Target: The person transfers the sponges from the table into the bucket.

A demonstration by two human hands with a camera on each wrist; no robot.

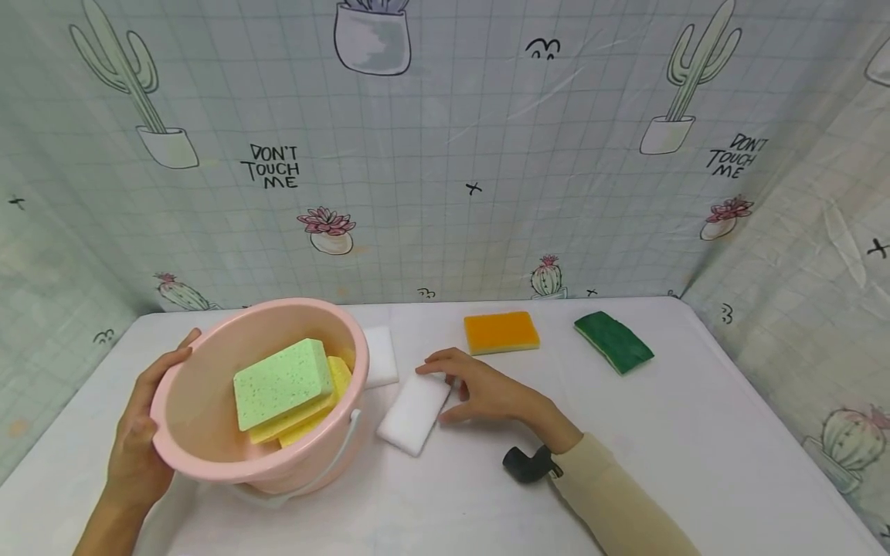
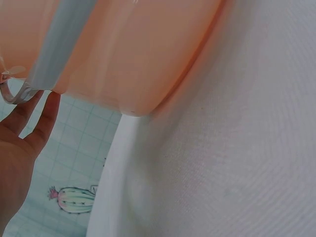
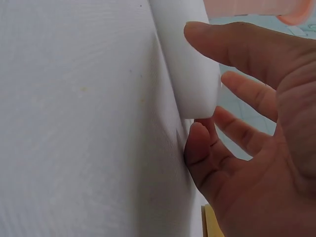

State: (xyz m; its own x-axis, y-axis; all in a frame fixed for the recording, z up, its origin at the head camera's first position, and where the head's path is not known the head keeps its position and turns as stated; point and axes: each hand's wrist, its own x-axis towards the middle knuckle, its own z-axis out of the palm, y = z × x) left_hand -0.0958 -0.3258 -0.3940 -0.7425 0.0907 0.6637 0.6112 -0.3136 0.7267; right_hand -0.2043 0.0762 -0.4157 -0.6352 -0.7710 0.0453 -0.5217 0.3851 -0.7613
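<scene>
A pink bucket [image 1: 208, 386] stands at the left of the table, its mouth facing me. My left hand [image 1: 142, 432] grips its rim from the left side. Inside lie a light green sponge [image 1: 281, 382] and yellow sponges [image 1: 341, 377] partly hidden beneath it. Low over the table, my right hand [image 1: 487, 390] is at a white sponge [image 1: 415, 413], its fingers spread about the near right end. In the right wrist view the thumb stands in front of the white sponge [image 3: 190, 64], other fingers behind; firm contact cannot be made out.
Another white sponge [image 1: 380, 355] lies partly behind the bucket. An orange sponge [image 1: 502, 332] and a green one [image 1: 613, 342] lie farther back on the white table [image 1: 660, 463]. The bucket's pale handle [image 1: 341, 448] hangs down its near side. A patterned curtain [image 1: 445, 154] surrounds the table.
</scene>
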